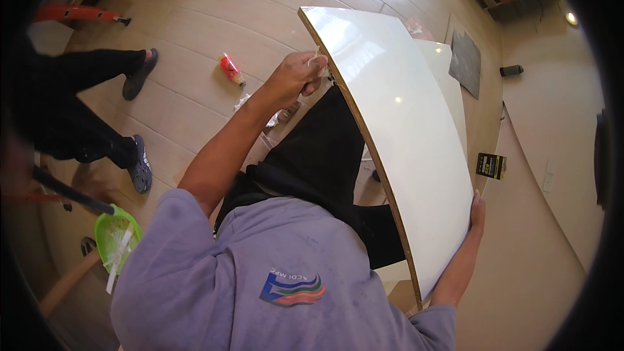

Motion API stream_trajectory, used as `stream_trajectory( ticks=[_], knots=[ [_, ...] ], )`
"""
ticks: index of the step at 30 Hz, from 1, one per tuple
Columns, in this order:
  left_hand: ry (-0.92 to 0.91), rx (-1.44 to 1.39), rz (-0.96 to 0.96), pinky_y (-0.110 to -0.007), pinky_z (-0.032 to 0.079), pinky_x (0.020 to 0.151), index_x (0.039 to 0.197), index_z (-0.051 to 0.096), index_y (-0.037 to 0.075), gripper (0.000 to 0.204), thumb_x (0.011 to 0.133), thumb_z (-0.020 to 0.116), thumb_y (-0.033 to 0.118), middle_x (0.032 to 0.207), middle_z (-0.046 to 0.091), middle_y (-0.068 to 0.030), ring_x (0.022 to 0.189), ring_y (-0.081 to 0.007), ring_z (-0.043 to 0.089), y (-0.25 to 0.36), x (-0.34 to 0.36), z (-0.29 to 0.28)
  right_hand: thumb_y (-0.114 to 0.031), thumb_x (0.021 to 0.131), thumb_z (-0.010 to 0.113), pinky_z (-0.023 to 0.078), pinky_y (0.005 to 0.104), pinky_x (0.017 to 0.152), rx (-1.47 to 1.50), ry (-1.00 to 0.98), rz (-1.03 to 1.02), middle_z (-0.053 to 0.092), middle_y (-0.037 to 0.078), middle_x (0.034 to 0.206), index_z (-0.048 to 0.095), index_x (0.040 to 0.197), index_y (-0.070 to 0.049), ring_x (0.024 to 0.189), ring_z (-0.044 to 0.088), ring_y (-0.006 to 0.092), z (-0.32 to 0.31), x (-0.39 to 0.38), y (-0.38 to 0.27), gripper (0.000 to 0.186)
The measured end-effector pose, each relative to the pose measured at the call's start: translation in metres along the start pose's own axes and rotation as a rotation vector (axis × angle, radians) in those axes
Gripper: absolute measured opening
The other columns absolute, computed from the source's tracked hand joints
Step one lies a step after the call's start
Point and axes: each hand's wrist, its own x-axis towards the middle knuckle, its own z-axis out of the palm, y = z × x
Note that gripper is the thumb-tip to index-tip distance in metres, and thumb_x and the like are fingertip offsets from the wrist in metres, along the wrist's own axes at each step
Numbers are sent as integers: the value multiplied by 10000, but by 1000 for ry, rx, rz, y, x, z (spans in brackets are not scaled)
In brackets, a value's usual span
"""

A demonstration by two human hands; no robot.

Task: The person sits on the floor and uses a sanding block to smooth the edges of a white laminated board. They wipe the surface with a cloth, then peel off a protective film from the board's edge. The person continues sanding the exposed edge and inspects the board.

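Head view, panel: the white panel lies lengthwise to the person's right, over part of the dark trousers, its brown edge facing the left hand; what bears its weight underneath is hidden.
Left hand: the left hand is closed, thumb against fingers, on a thin pale strip just beside the brown edge; whether it also touches the panel, I cannot tell.
Right hand: the right hand rests along the panel's far edge, fingers fairly straight; how far they curl beneath is hidden.
Handling: the panel looks stiff and rather heavy for its length, likely board; its glossy face would probably be slippery and show scratches, its corners likely prone to chipping.
Hold: the two long edges seem the best grip, a hand on each near mid-length; the smooth face offers little.
Strip: looks light and limp, best pinched close to the edge.
Floor: a red-labelled bottle lies beyond the left forearm; a grey sheet lies past the panel.
Left side: a co-worker's legs and a green dustpan holding scraps.
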Motion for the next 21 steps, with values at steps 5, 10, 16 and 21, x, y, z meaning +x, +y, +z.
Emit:
stream_trajectory(
  ticks=[5,10,16,21],
  knots=[
    [18,592,-53,-347,543,662,1023,672,-12,318,1026,630,303,808,692,-122,738,-255,690,-50,-8,-84,-397,1116,368,510,429,996,1,57,8,740,260,1179,665,1266,118,1094,704,369,-2,-2,9,614],
    [-312,1499,-52,-449,560,927,1219,692,2,420,978,677,345,1147,724,-220,1085,-420,685,-138,-9,-123,-401,1116,363,504,430,1009,-96,74,-31,737,264,1189,659,1278,119,1114,699,377,0,8,3,620],
    [-49,-108,-36,-270,550,619,1110,663,28,502,1000,683,517,899,682,-71,834,-151,690,-18,19,2,-399,1118,364,506,431,1007,55,49,-92,737,266,1175,657,1279,122,1094,699,363,1,2,24,618],
    [87,94,-180,-200,380,427,938,623,74,501,1002,664,569,727,585,-1,559,-73,547,-13,15,39,-392,1122,358,514,419,994,8,62,-28,748,234,1151,660,1275,122,1058,705,328,-4,2,17,615]
  ],
)
